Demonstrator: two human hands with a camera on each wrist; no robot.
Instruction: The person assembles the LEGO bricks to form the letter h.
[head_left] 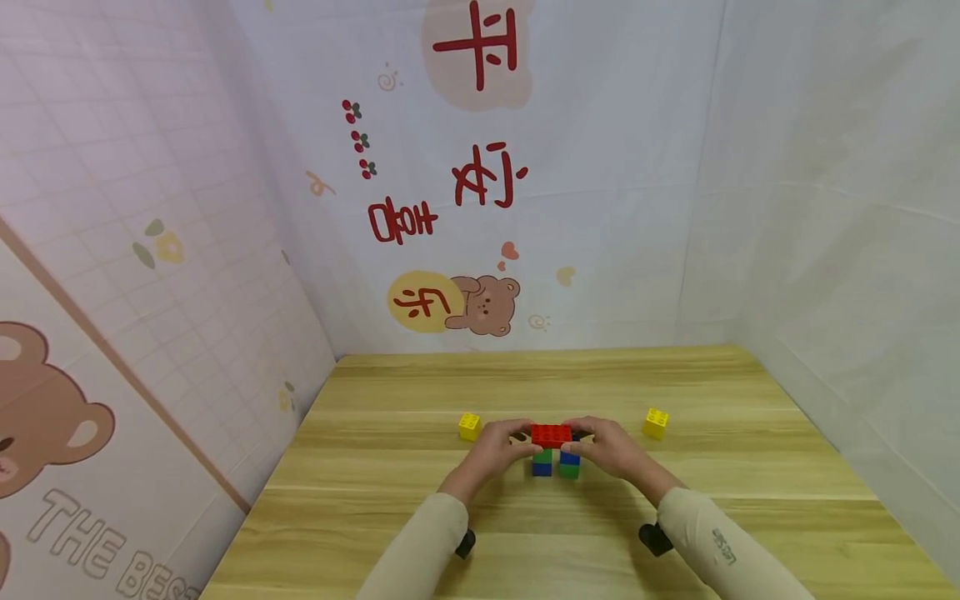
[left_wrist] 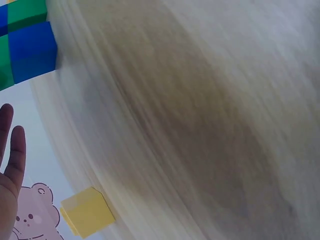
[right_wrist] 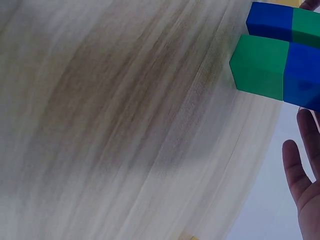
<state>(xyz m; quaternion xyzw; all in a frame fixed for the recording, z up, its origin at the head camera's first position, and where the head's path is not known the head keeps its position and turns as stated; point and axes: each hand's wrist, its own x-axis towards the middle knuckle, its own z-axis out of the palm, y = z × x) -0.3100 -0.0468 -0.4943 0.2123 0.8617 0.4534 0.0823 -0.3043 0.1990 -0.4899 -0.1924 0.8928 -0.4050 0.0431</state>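
A red brick point(head_left: 551, 436) lies across the tops of two small stacks. The left stack has a green brick point(head_left: 542, 456) over a blue brick point(head_left: 542, 470); on the right, a blue brick point(head_left: 570, 457) sits over a green brick point(head_left: 569, 472). My left hand point(head_left: 498, 446) pinches the red brick's left end, thumb in front and fingers behind. At its right end my right hand point(head_left: 609, 446) grips it likewise, thumb across the upper blue brick. Both wrist views show the stacks' lower bricks and some outstretched fingers point(left_wrist: 18, 152), with the red brick out of sight.
One yellow brick point(head_left: 469, 427) stands on the wooden table point(head_left: 375, 467) left of the hands, and another yellow brick point(head_left: 656, 423) to the right. White printed cloth point(head_left: 615, 250) hangs behind the table and along its sides.
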